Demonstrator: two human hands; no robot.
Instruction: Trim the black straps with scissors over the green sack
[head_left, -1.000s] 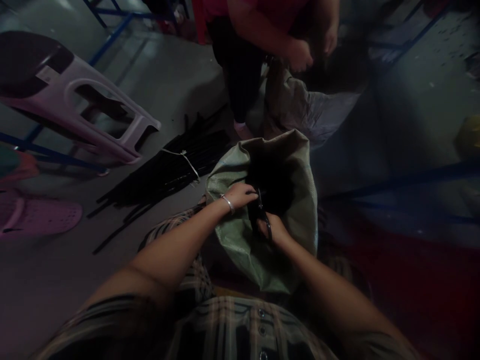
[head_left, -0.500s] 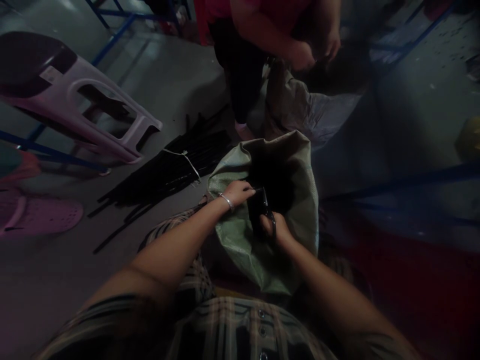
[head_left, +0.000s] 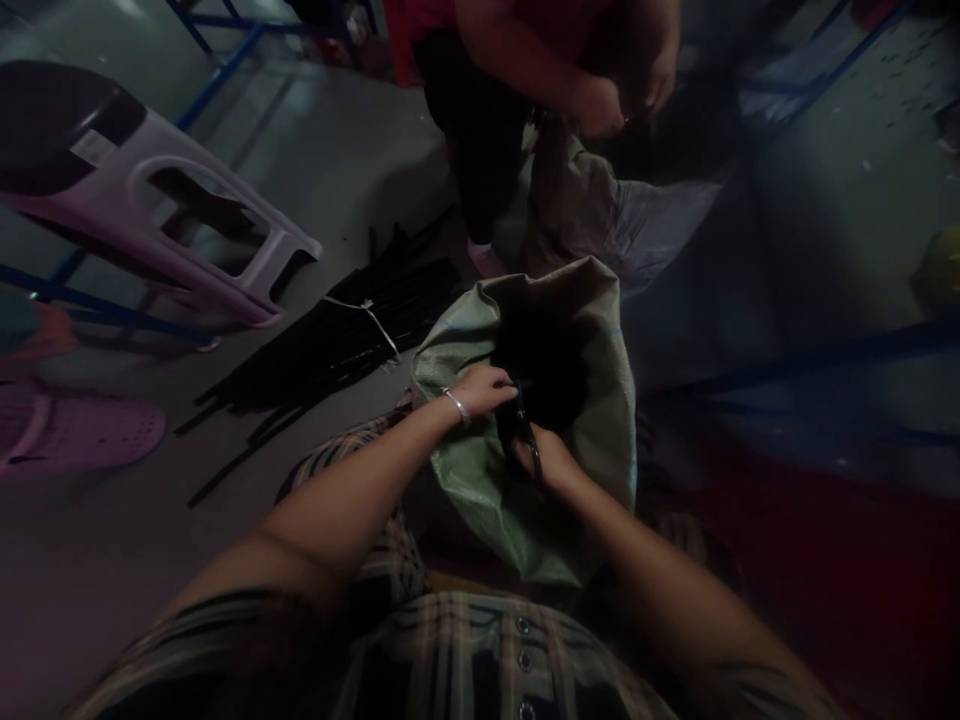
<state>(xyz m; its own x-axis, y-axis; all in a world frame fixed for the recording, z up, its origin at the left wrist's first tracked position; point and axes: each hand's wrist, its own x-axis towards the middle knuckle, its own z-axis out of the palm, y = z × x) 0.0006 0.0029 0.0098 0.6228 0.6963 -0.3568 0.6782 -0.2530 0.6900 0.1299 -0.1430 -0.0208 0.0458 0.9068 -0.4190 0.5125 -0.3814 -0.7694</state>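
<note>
Apparently to steady it, the left hand [head_left: 486, 391] pinches black material [head_left: 507, 424] in its fingers, beside black-handled metal scissors [head_left: 536, 455] gripped by the right hand [head_left: 556, 463], above a green woven sack [head_left: 476, 482].

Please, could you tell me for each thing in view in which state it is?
Green sack: open at the top
Scissors: gripped; blade opening too dark to tell
Left hand: pinching dark material
Right hand: closed on the scissors' handle
Black strips: bundled, tied with string
Bracelet: worn on the left wrist
</note>
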